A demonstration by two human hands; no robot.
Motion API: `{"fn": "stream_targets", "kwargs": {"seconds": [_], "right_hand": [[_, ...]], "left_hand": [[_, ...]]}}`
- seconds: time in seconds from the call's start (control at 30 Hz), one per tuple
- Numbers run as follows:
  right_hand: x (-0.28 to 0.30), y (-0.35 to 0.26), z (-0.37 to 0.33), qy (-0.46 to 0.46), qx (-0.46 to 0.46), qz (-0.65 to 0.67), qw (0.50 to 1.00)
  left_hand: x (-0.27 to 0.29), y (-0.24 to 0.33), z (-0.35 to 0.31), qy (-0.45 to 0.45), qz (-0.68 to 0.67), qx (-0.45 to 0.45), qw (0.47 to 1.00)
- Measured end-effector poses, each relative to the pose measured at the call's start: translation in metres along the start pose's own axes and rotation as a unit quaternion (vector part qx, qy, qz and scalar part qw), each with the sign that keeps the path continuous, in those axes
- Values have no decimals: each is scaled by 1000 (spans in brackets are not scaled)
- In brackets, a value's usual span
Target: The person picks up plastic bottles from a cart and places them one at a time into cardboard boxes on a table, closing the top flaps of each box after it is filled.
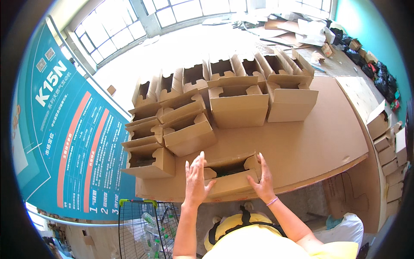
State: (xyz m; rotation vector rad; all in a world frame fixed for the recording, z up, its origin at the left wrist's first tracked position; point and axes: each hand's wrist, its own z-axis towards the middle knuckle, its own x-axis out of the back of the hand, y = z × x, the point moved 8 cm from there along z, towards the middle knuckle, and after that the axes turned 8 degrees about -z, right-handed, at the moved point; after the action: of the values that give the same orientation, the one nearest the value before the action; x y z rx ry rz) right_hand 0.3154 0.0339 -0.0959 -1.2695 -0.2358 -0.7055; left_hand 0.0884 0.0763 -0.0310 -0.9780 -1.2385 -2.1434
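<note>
My left hand (197, 183) and right hand (262, 180) are flanking an open cardboard box (230, 184), both spread wide; I cannot tell whether both are touching it. The box is sitting near the close edge of the surface (310, 146). Other open boxes (239, 111) are standing beyond it, and a wire basket (137, 201) is holding bottles (148, 218) below left.
</note>
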Motion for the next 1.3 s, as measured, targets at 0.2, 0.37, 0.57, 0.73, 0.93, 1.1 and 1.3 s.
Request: {"fn": "stream_targets", "kwargs": {"seconds": [0.2, 0.37, 0.57, 0.73, 0.93, 1.1, 1.3], "right_hand": [[-10, 15, -13, -97, -84, -9, 992], [-17, 30, -23, -293, -265, 60, 917], [-68, 34, -14, -337, -242, 123, 901], [-133, -5, 16, -248, -173, 186, 935], [-189, -23, 33, -167, -215, 233, 934], [-203, 34, 48, -59, -196, 214, 955], [-181, -1, -26, -193, -279, 217, 915]], "left_hand": [[-24, 13, -17, -171, 20, -49, 984], [-44, -6, -23, -209, 48, -47, 976], [-19, -41, -17, -204, 86, -60, 973], [2, -94, -2, -164, 227, -107, 954], [9, -138, -13, -87, 313, -116, 939], [-9, -125, -5, -39, 262, -125, 956], [11, -126, -15, -73, 217, -74, 971]]}}
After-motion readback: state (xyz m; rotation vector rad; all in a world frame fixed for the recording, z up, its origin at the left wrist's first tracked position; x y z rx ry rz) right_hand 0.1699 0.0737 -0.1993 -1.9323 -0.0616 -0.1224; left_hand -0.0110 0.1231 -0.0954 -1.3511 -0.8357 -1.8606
